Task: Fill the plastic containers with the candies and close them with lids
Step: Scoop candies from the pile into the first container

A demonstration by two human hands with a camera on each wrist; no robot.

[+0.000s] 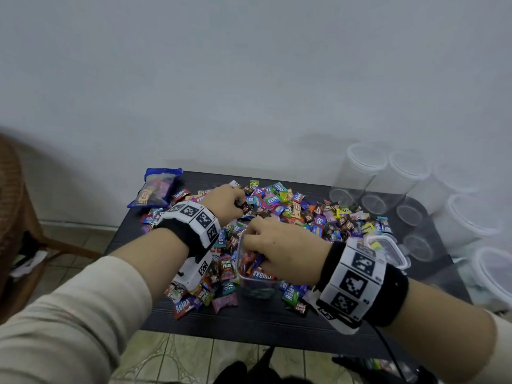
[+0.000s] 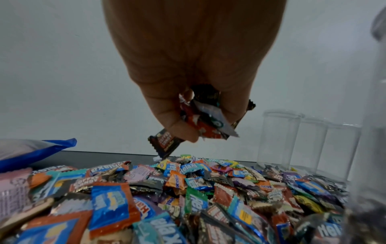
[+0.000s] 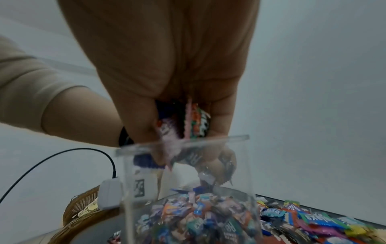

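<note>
Candies (image 1: 279, 206) heaped, both hands clutching some, container (image 3: 188, 198) blurred

Home room (wicker chair (image 1: 11, 189), tiled floor (image 1: 177, 356))

The fingers (image 1: 250, 239) of the right hand (image 1: 279, 245) are hidden inside the clear plastic container (image 1: 257, 284) in the head view. The black table (image 1: 249, 320) is cut off at the right, where the clear lidded jars (image 1: 471, 217) are blurred. The wrappers gripped by the left hand (image 2: 188, 66) are partly covered.
</note>
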